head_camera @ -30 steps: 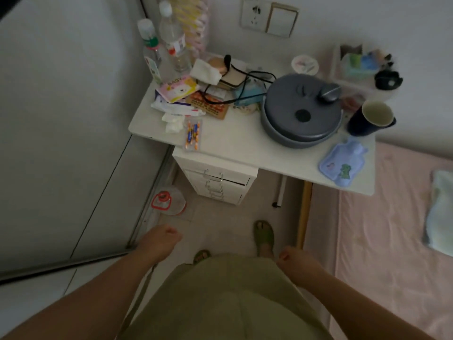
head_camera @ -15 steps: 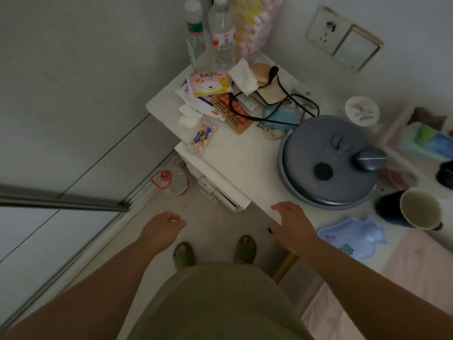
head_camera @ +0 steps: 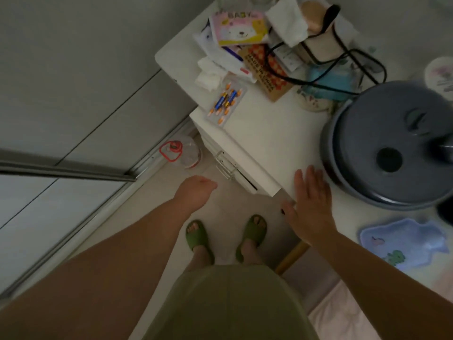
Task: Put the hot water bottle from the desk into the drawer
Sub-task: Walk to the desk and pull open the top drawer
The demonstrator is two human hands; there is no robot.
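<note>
The light blue hot water bottle (head_camera: 404,242) with small cartoon prints lies flat on the white desk (head_camera: 267,133) at its near right edge. My right hand (head_camera: 310,204) rests palm down on the desk's front edge, fingers spread, left of the bottle and apart from it. My left hand (head_camera: 196,192) hangs loosely curled over the floor, just in front of the white drawer unit (head_camera: 228,160) under the desk. The drawers with metal handles are closed or nearly so. Neither hand holds anything.
A big grey round lidded pot (head_camera: 392,146) stands on the desk behind my right hand. Clutter fills the far desk: a baby wipes pack (head_camera: 239,28), a pack of batteries (head_camera: 226,101), cables, tissues. A clear jug with red handle (head_camera: 181,153) sits on the floor by a sliding door track.
I have stepped closer to the desk. My right hand rose from my side and landed on the desk edge; my left hand moved toward the drawer unit.
</note>
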